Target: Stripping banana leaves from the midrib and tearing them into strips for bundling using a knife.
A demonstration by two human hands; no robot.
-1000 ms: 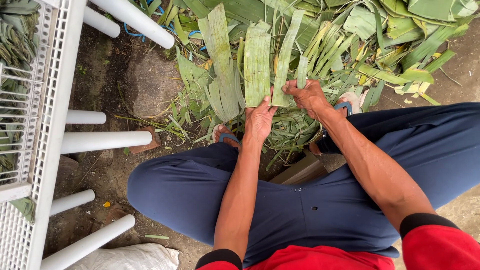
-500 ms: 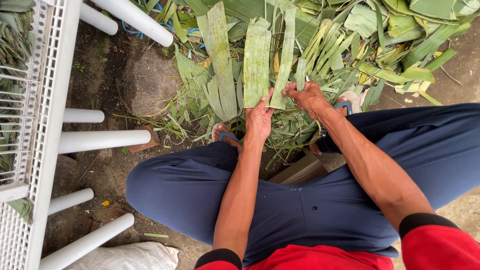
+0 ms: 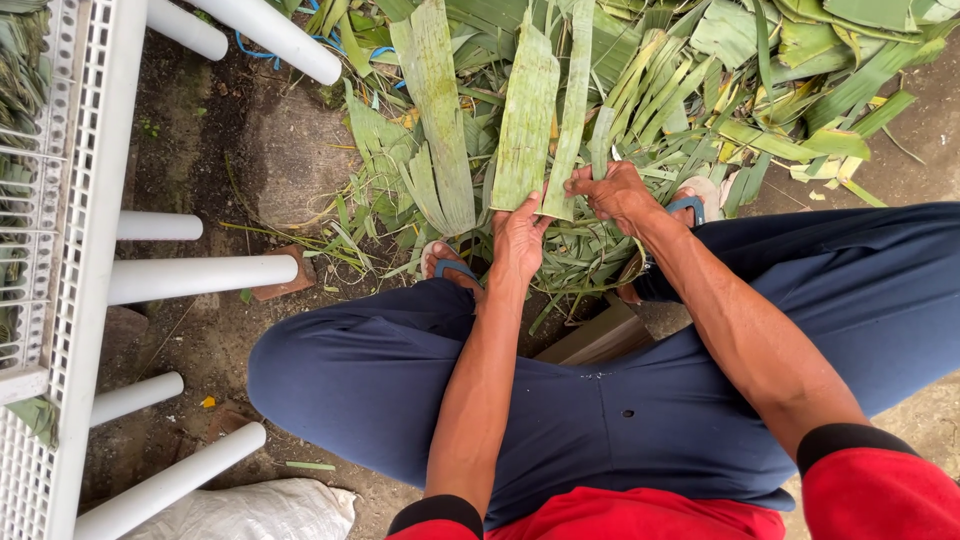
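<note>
I sit with knees apart in dark blue trousers (image 3: 380, 370) above a heap of green leaves (image 3: 640, 90). My left hand (image 3: 517, 235) grips the lower end of a broad pale green leaf strip (image 3: 527, 120) that stands up from it. My right hand (image 3: 612, 192) is closed on a narrower strip (image 3: 574, 100) just to the right, along with a short leaf piece. The two hands are almost touching. Another long strip (image 3: 440, 110) lies on the heap to the left of my left hand.
A white plastic rack (image 3: 70, 250) with round white legs (image 3: 200, 278) fills the left edge, holding more leaves. Bare dirt lies beneath it. A white sack (image 3: 250, 512) sits at the bottom left. My sandalled feet (image 3: 445, 265) rest among leaf scraps, and a wooden block (image 3: 600, 335) lies between my knees.
Both hands have stayed together at the leaf ends. The right hand has shifted slightly on the narrow strip, pulling it a little apart from the broad one.
</note>
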